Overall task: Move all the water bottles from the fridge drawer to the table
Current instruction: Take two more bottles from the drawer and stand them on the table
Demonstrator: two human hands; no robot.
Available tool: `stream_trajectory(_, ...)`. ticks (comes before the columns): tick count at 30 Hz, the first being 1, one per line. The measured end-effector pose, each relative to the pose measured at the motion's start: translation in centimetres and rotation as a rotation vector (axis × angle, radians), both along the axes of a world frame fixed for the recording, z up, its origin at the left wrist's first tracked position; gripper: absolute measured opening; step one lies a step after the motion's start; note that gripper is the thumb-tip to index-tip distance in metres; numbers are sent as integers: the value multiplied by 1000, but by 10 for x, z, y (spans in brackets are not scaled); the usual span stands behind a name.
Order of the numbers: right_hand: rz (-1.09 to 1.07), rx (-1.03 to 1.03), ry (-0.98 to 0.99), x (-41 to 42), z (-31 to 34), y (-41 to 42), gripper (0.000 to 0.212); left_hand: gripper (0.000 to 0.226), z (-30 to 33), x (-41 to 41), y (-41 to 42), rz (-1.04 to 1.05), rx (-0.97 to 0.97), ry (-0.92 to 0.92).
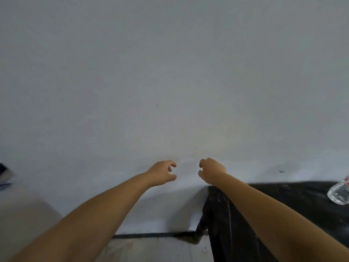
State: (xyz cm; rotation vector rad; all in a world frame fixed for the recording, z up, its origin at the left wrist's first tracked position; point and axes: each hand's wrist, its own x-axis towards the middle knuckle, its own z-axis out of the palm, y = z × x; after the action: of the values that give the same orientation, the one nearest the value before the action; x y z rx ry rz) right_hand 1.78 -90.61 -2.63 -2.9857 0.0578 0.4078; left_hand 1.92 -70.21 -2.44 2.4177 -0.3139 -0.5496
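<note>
Head view faces a plain grey-white wall [170, 72]. A black table with a scuffed, speckled top [283, 197] occupies the lower right; all positions below are referenced to it.

Task object: one clear plastic water bottle with a red-and-white label [339, 191] lies at the far right edge of the table, partly cut off by the frame. It appears to lie on its side; the cap end is not in view. No fridge or drawer is visible, so how many bottles are left there cannot be told.

Hands: left hand [163, 173] hangs in the air left of the table's near corner, fingers and thumb loosely curled, holding nothing. Right hand [211, 172] is above that corner, likewise loosely curled and empty. Neither touches the table or the bottle; both are well apart from it.

Handling judgement: thin-walled plastic, likely to flex under a squeeze; moderate weight if full. Fill level cannot be read here. If chilled, the surface may be damp and slippery. Best hold: wrap round the mid-body at the label, or the stiffer neck.

Containers: the bottle only; contents look clear.

Other: pale floor [28, 220] left of the table; dark skirting strip [151, 235] at the wall base.
</note>
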Motion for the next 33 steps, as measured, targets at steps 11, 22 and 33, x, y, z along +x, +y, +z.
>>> stream_trajectory(11, 682, 26, -45, -55, 7, 266, 31, 44, 4, -182, 236, 739, 61, 8)
stream_trajectory(22, 1165, 112, -17, -261, 21, 545, 39, 48, 23, -450, 420, 1167, 177, 9)
stream_trajectory(33, 1858, 210, -16, -552, 34, 728, 25, 45, 34, -765, 481, 1847, 277, 15)
